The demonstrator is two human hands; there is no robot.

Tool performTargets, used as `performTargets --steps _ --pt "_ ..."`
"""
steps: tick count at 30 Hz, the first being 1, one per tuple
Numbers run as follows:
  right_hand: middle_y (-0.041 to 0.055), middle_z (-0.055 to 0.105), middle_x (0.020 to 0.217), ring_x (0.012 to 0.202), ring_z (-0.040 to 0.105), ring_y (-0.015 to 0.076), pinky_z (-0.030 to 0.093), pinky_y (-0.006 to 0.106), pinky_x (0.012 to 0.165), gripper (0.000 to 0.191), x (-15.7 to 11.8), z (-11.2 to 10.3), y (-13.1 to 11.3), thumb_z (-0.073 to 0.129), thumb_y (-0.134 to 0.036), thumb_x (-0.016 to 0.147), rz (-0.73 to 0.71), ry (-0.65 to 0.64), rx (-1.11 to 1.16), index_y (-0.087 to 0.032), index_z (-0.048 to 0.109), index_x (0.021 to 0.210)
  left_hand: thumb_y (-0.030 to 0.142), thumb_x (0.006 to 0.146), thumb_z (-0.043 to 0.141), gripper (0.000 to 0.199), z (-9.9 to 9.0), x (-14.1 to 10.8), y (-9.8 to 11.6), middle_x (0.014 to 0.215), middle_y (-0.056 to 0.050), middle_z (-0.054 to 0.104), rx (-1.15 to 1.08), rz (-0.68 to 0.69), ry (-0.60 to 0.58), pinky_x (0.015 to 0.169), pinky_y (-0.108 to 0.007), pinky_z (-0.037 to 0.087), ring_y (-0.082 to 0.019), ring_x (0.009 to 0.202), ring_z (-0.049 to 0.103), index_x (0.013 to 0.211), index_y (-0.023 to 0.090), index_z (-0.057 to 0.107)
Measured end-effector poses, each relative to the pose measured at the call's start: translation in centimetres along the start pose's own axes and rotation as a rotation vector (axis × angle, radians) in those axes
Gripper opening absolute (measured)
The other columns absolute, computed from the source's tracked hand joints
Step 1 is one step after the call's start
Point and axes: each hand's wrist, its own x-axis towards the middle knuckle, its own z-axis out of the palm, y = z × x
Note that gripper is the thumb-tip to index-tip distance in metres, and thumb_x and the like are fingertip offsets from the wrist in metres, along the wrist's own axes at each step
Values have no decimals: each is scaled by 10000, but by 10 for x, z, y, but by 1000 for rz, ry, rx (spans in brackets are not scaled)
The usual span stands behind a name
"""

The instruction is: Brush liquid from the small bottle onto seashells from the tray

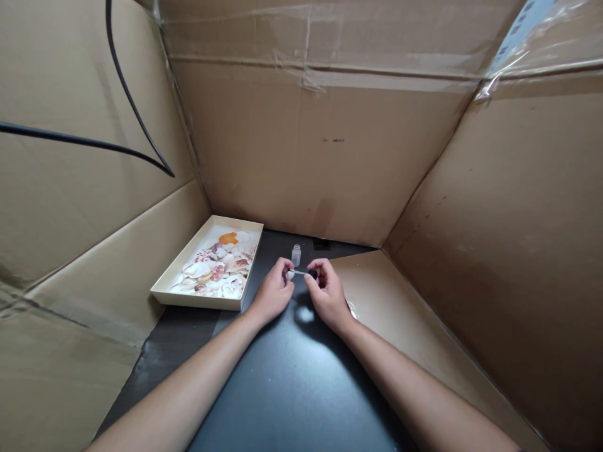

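My right hand [324, 289] is closed on the dark cap of a small applicator. Its thin pale stem [299, 272] points left from the cap and reaches my left hand [276, 290]. The fingers of my left hand are pinched round a small whitish piece [290, 274], too small to name for certain. Just behind both hands a small translucent bottle [296, 255] stands upright and uncapped on the dark table. Both hands are held above the table, close together.
A cream tray [198, 302] full of seashells [217, 267] lies at the left. A flat cardboard sheet [391, 301] covers the right side, with a clear shiny scrap by my right wrist. Cardboard walls [292, 150] enclose the table [277, 389]. A black cable [85, 139] hangs upper left.
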Motion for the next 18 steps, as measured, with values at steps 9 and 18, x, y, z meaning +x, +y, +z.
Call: performTargets --steps 9,18 --pt "-66 400 629 558 382 118 318 239 543 138 0 -1 0 542 -266 776 16 1 -27 -214 502 897 62 726 461 302 0 0 -1 795 40 477 -10 -9 -8 606 -208 344 -92 634 420 991 203 486" --pt "-66 405 628 555 370 114 312 239 543 124 1 -2 0 537 -261 780 20 14 -18 -212 501 888 81 736 467 293 -1 0 5 783 39 482 -42 -48 -2 615 -210 348 -96 634 431 1001 204 489"
